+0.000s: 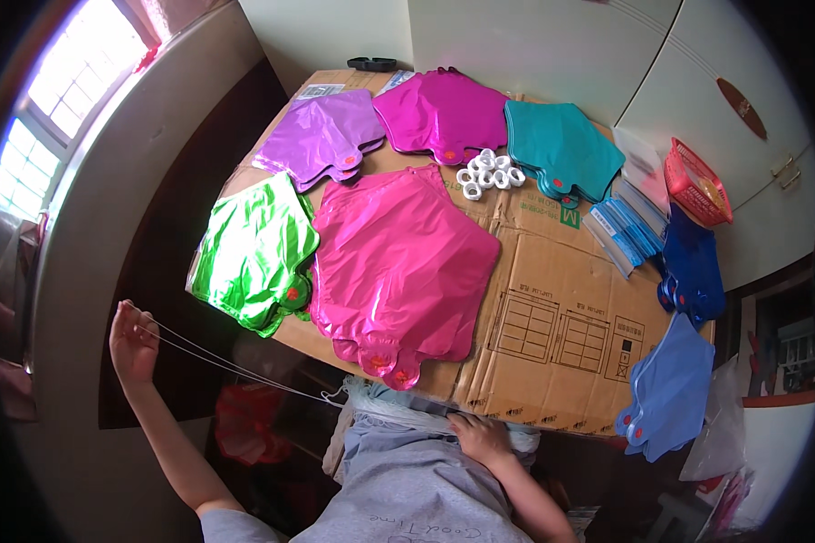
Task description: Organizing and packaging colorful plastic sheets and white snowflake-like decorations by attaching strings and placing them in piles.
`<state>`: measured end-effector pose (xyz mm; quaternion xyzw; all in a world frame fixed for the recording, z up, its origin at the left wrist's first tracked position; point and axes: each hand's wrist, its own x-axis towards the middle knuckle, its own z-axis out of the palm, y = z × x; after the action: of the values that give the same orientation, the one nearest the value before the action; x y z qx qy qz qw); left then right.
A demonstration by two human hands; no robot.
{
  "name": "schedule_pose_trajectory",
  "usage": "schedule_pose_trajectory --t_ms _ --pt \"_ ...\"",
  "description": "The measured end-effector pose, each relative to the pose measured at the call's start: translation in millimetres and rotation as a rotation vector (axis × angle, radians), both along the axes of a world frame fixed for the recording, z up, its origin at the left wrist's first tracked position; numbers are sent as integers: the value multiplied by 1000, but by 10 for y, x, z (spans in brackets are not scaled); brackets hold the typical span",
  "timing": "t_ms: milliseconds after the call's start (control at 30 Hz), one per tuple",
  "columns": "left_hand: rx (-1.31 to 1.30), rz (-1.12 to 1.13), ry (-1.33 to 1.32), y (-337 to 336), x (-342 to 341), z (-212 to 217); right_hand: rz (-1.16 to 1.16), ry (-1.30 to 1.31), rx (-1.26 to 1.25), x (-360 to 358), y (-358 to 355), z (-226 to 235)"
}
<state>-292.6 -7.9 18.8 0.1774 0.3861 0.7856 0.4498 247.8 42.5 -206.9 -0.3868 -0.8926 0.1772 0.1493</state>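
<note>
My left hand (134, 344) is raised out to the left of the table, fingers closed in a pinch on white string (235, 366). Two thin strands of it stretch down to a loose bundle of pale string (398, 412) on my lap, at the table's near edge. My right hand (482, 439) lies on the right part of that bundle with its fingers laid over it; their tips are partly hidden. In front of me are flat stacks of shiny foil balloons: a large pink stack (407, 262) is nearest, with a green stack (258, 253) left of it.
Cardboard (552, 271) covers the table. Purple (321, 136), magenta (439, 113), teal (561, 149), dark blue (697, 267) and light blue (668, 389) balloon stacks lie around its edges. White rolls (489, 172), blue packets (627, 226) and a red basket (697, 181) sit there too.
</note>
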Motion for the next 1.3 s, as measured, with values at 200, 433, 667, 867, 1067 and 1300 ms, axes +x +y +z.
schedule_pose_trajectory --t_ms 200,433,667,867,1067,1300 --pt "20 -14 248 93 268 232 6 -10 -102 12 -12 59" --pt "-207 -653 1253 325 1895 363 258 652 -278 -530 120 1050" --pt "53 -870 1001 498 2408 -125 464 709 -1035 -929 182 1373" --pt "-242 -1051 -45 262 2611 -731 139 982 -1149 -672 161 1042" --pt "-240 -582 209 233 2943 -783 26 793 -373 -826 -1 928" --pt "101 -636 1469 282 2764 -716 119 683 -235 -632 96 1308"
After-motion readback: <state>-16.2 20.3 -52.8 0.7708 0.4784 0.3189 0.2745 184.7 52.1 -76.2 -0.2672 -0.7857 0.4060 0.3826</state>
